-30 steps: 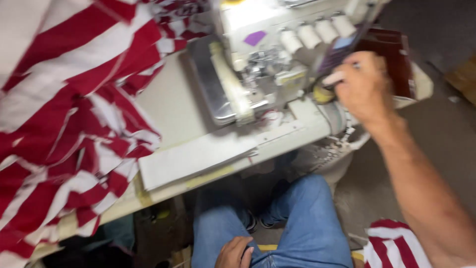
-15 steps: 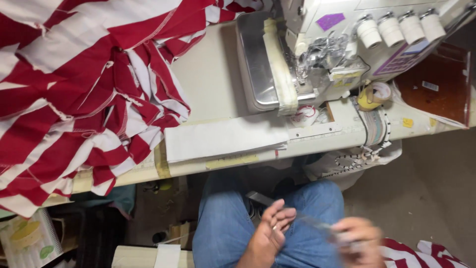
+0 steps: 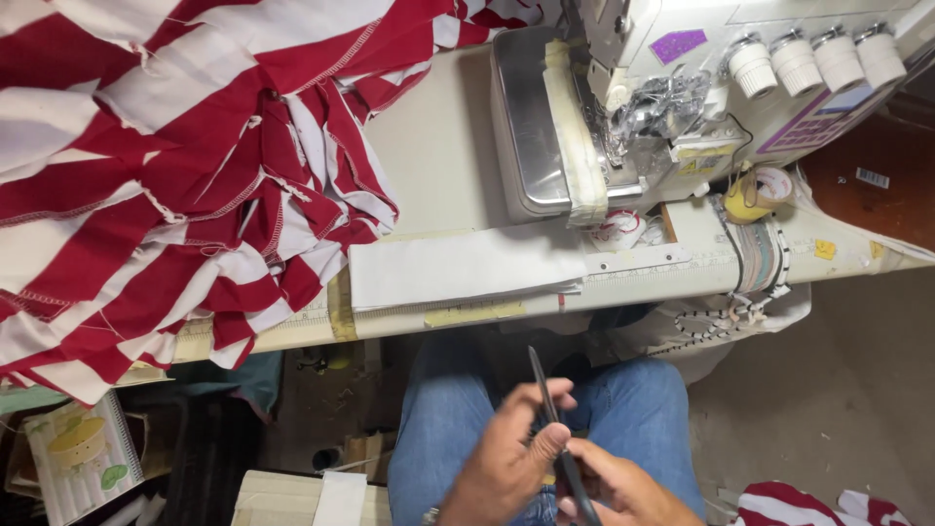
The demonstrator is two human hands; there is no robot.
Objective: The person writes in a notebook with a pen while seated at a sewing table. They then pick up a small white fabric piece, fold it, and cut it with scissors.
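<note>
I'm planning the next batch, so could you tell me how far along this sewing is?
Done: some red-and-white striped pieces on the table show stitched edges. In hand: both hands, left and right, hold slim dark tweezers over the lap. Left: nothing lies under the overlock machine.

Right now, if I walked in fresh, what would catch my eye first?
The heap of red-and-white striped fabric would, spilling over the left of the sewing table. Next comes the pale sewing machine at the upper right, with white thread cones on top. Low in the middle, above blue-jeaned knees, the left hand and right hand together hold a thin dark tool.
</note>
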